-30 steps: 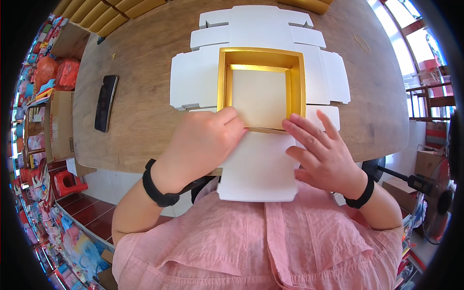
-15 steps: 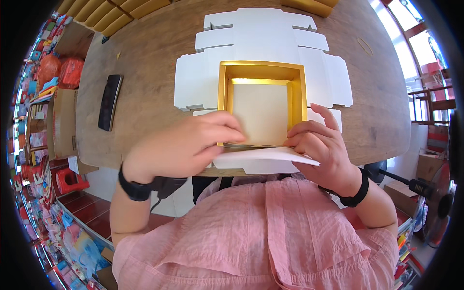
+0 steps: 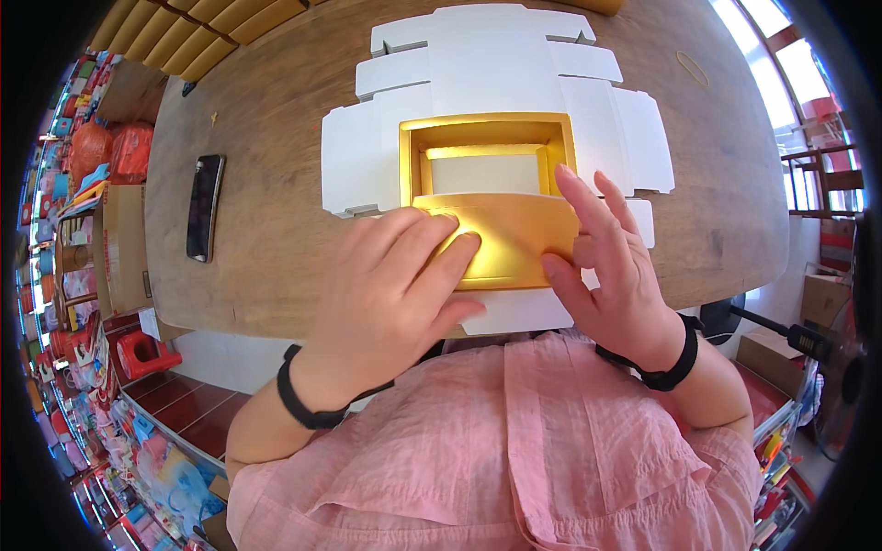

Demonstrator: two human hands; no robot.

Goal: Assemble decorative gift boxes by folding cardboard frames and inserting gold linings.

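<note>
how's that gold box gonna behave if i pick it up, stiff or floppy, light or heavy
The gold box is probably light for its size, as it looks like thin-walled card around an open hollow. Its upright walls should keep it fairly stiff, but the gold flap under the left hand may flex, being one thin panel.

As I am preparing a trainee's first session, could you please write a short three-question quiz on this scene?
1. True or false: the smartphone lies to the left of the gold-walled box.
2. What is under the fingers of the left hand? A) smartphone B) gold flap C) rubber band
3. Fill in: the wristband on the right arm is ____ in colour.

Key: 1. True; 2. B; 3. black
</note>
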